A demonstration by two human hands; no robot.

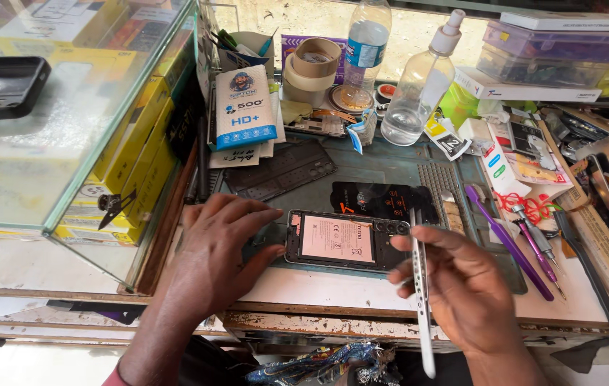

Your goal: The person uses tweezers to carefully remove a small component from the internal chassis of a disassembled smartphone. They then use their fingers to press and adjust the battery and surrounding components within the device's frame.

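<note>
**Opened phone under the left hand, metal strip in the right**

The opened phone (343,240) lies flat on the work mat (383,175), its back cover off and the battery facing up, just beside the fingertips of the left hand (222,246). That hand rests spread, thumb and fingers touching the phone's near end and steadying it. The phone looks light but fragile: the bare battery and exposed parts should not be pressed, so the safest hold seems to be the rigid outer edges.

The right hand (461,286) pinches a thin metal strip (422,293) between thumb and fingers, roughly upright, with its top end just beside the phone's far end. The strip looks stiff, slim and probably slippery, easy to bend if gripped hard.

Beyond the right hand lie purple-handled tools (511,246); farther off stand a clear spray bottle (418,86) and rolls of tape (313,68). Beyond the left hand a glass case (68,129) holds yellow boxes.

The strip's lower end crosses the bench edge and is hard to read, and the left palm hides part of the mat. Small parts inside the phone are too fine to make out.
</note>
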